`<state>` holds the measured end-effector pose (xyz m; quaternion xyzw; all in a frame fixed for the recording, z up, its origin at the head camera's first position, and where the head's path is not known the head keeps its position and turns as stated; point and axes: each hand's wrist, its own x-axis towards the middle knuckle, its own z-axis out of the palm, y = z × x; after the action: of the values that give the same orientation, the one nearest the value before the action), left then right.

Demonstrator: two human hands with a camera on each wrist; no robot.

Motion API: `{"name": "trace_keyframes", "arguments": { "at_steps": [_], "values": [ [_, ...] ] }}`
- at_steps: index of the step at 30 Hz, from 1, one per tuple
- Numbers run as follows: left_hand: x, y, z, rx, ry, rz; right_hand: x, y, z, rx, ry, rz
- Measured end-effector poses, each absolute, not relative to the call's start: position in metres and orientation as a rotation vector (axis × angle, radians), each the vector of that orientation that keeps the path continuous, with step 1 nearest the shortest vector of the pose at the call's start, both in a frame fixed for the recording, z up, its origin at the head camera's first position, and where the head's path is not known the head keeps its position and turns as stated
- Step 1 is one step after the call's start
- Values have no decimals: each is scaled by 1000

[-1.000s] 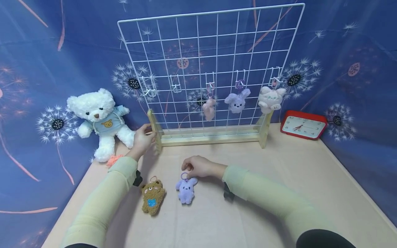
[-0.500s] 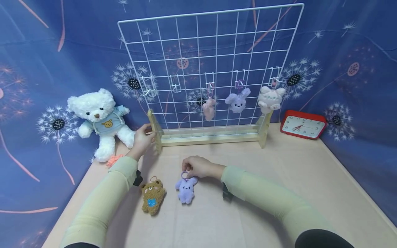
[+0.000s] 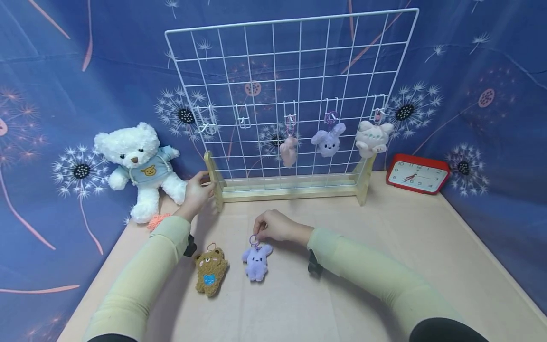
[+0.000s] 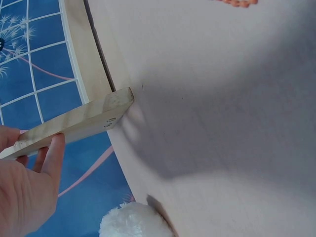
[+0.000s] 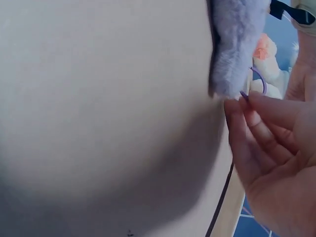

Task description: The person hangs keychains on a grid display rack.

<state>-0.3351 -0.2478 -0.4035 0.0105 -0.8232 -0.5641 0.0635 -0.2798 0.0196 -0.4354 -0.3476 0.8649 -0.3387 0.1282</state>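
My right hand [image 3: 277, 225] pinches the purple ring [image 3: 254, 240] of a lilac plush bunny keychain [image 3: 257, 264], whose body lies face up on the table. In the right wrist view, thumb and fingertips meet at the ring beside the bunny's fluffy fabric [image 5: 236, 47]. At the rack's left end, my left hand [image 3: 196, 194] grips the wooden upright [image 4: 89, 116], thumb on one side and fingers on the other. Left of the bunny lies a brown plush bear keychain [image 3: 210, 273], its thin ring up by its head.
A white wire grid rack [image 3: 273, 61] carries several hooks; from three hang a pink plush [image 3: 288, 152], a lilac bunny [image 3: 328, 141] and a white plush [image 3: 373, 138]. A white teddy [image 3: 136, 166] sits left, a red clock [image 3: 418, 174] right. Orange yarn [image 3: 158, 221] lies near the teddy.
My right hand has come onto the bunny's ring and lifted slightly, tipping the ring up. The left hand stays on the rack upright.
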Motion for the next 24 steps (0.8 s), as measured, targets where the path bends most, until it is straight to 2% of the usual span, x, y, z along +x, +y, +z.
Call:
{"name": "trace_keyframes", "arguments": {
  "at_steps": [17,24],
  "values": [
    [-335,-246,-404,35,-2484,-1678,-287,22,-419,-1069,2371,-1309],
    [-335,-247,-405,40,-2481,-1695,-284,20,-401,-985,2267,-1446]
  ]
}}
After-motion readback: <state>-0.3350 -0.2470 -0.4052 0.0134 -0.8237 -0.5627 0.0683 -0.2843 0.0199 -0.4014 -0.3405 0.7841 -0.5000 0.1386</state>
